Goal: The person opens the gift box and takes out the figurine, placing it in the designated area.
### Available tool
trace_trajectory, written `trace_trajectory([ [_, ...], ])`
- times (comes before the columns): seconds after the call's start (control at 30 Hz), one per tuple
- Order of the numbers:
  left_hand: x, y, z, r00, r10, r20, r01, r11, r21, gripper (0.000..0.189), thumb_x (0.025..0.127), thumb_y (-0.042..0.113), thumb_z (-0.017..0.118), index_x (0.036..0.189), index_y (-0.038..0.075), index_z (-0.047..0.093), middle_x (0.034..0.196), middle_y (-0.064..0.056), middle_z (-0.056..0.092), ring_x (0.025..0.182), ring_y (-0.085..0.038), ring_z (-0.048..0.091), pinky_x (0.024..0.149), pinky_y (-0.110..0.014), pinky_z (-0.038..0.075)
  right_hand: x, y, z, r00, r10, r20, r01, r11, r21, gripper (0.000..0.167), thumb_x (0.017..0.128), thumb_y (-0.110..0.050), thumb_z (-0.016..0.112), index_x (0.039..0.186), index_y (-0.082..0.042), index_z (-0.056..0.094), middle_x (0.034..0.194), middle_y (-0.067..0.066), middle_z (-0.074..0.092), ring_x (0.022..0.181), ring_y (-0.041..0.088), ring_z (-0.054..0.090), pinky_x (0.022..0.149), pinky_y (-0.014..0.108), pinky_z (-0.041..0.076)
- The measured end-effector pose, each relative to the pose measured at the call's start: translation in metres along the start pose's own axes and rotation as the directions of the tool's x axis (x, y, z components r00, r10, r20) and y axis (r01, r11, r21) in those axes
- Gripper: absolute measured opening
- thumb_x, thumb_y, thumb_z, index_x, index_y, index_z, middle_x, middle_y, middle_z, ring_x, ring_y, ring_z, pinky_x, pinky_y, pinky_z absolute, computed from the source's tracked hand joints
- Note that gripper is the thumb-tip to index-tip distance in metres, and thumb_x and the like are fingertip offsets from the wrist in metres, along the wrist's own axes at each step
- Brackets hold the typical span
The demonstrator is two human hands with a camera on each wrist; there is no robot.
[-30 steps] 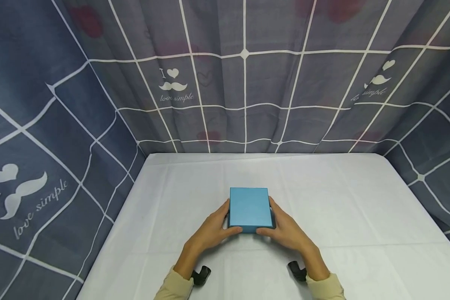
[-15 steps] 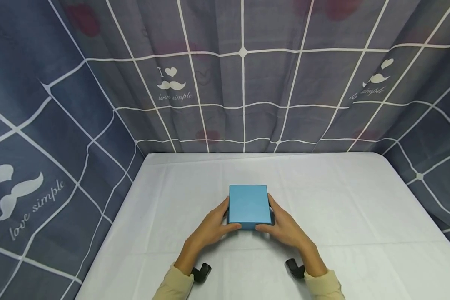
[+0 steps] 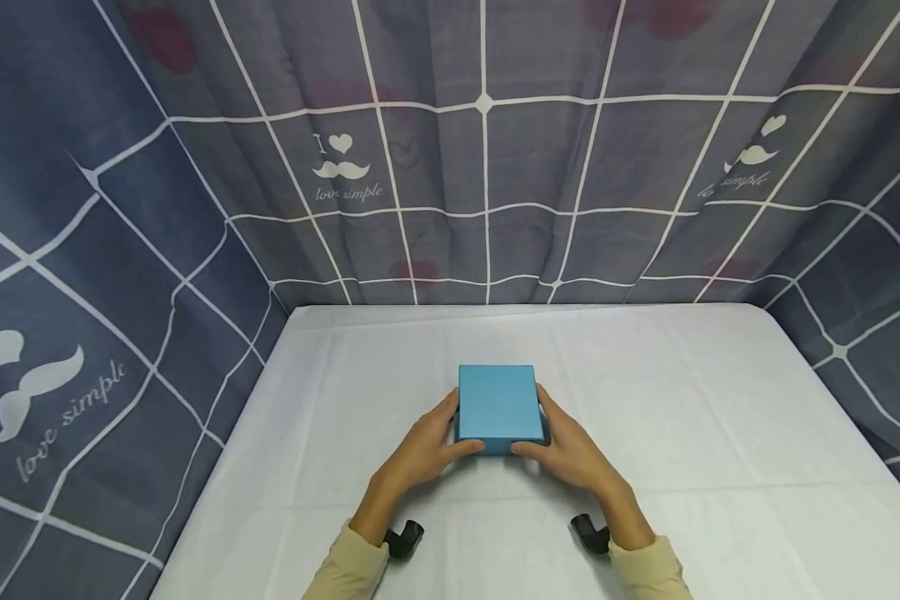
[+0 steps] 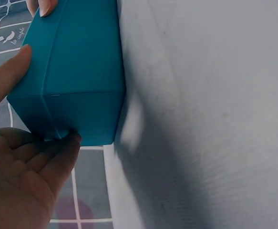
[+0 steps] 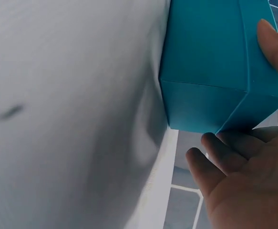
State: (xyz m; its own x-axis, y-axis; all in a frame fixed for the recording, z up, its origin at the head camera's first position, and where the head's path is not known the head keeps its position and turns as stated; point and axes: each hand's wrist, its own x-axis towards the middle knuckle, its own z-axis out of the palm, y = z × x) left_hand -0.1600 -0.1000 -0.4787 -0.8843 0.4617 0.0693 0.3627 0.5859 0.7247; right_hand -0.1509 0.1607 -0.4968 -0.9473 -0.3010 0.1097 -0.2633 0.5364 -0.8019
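Observation:
A blue square box with a plain top sits on the white-covered table, close to the middle. My left hand grips its left side, with the thumb on the near face and the fingers along the side. The right hand holds the opposite side in the same way. In the left wrist view a seam runs round the box like the edge of a lid, and the thumb presses on the lid part. The right wrist view has the box with its lower edge at the cloth; the right thumb touches the lid part.
White cloth covers the table. Dark checked curtains hang behind it and at both sides. A black wrist device sits at the left wrist, and another black device at the right one.
Box and both hands have shifted slightly away from the person, toward the far table edge. The grip looks the same. The head view has tilted very slightly.

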Motion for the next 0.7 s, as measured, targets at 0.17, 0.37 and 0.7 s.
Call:
trace_trajectory([
  [0.17,0.0,0.004,-0.003,1.0,-0.005,-0.013,0.005,1.0,0.022,0.099,0.089,0.049,0.07,0.157,0.001,0.015,0.16,-0.017,0.022,0.145,-0.026,0.024,0.113,-0.044,0.028,0.0,-0.004,-0.003,0.999,-0.026,-0.022,0.025,1.0,-0.001,0.108,0.083,-0.047,0.078,0.16,-0.011,0.011,0.161,0.013,0.022,0.145,0.035,0.023,0.11,0.061,0.025],
  [0.37,-0.002,0.011,-0.013,0.999,-0.013,-0.046,0.014,1.0,0.009,0.101,0.088,0.054,0.068,0.158,0.004,0.016,0.161,-0.01,0.021,0.146,-0.024,0.023,0.114,-0.043,0.027,0.0,-0.015,-0.007,0.997,-0.051,-0.062,0.052,0.999,0.017,0.105,0.083,-0.049,0.077,0.16,-0.018,0.014,0.161,0.005,0.023,0.146,0.029,0.022,0.111,0.059,0.025],
  [0.7,-0.015,0.015,-0.029,0.99,-0.046,-0.136,0.041,0.998,-0.038,0.094,0.086,0.052,0.072,0.154,0.003,0.03,0.149,-0.01,0.041,0.138,-0.027,0.039,0.107,-0.05,0.037,0.006,-0.042,-0.009,0.987,-0.122,-0.106,0.132,0.986,0.1,0.092,0.087,-0.038,0.077,0.159,-0.018,0.023,0.16,0.005,0.027,0.145,0.03,0.025,0.109,0.061,0.028],
])
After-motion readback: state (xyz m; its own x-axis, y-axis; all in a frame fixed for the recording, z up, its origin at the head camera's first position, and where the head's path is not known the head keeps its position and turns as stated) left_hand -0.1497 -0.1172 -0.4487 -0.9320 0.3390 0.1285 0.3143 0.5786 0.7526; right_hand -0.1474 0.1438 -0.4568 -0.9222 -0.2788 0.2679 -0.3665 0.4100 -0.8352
